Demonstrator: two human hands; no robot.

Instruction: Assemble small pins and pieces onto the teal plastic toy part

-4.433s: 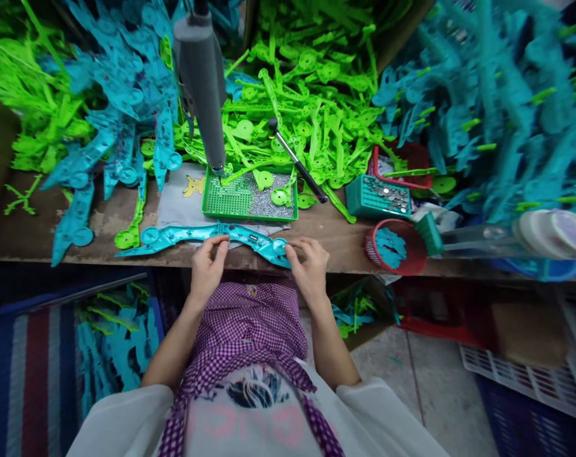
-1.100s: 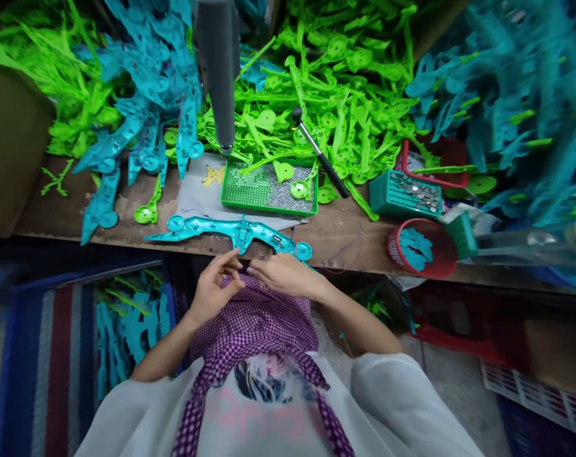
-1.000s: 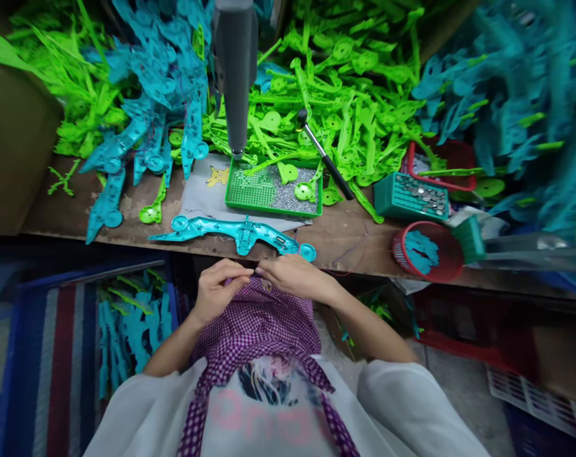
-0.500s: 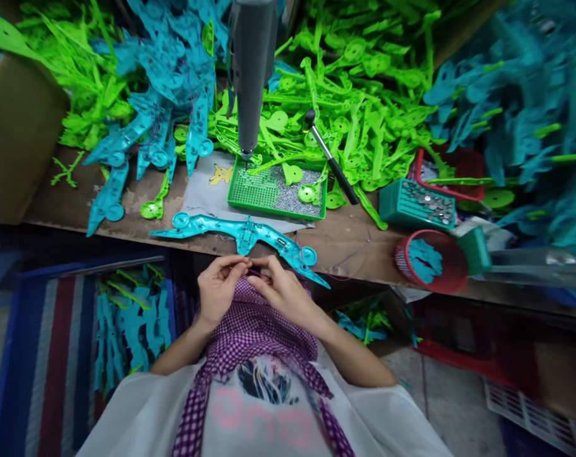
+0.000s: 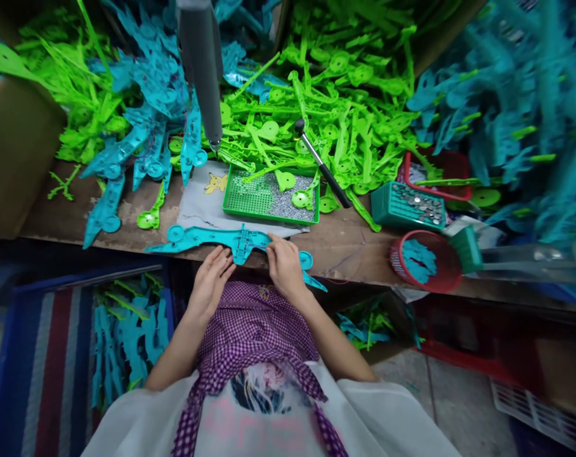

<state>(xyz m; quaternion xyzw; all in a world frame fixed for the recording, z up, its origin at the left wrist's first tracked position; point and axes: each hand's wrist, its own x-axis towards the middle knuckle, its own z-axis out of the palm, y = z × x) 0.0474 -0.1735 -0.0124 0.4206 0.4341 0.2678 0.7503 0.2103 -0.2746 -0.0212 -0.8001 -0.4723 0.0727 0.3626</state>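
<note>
The long, bow-shaped blue plastic piece (image 5: pixel 241 245) lies crossways ahead on the brown wooden counter (image 5: pixel 339 246) — my right hand (image 5: pixel 286 266) touches it, can't tell if gripping; my left hand (image 5: pixel 210 279), loose, is just beside.

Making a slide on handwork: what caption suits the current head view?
Left hand and right hand at a long blue plastic part on a wooden bench, green tray beyond.

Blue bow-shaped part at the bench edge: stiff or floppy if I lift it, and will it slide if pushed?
The blue part is probably stiff: its right tip juts past the bench without visible sag. It's likely light for its size, judging by its slim, plastic-looking form. Its smooth-looking surface suggests it might slide if pushed.
</note>
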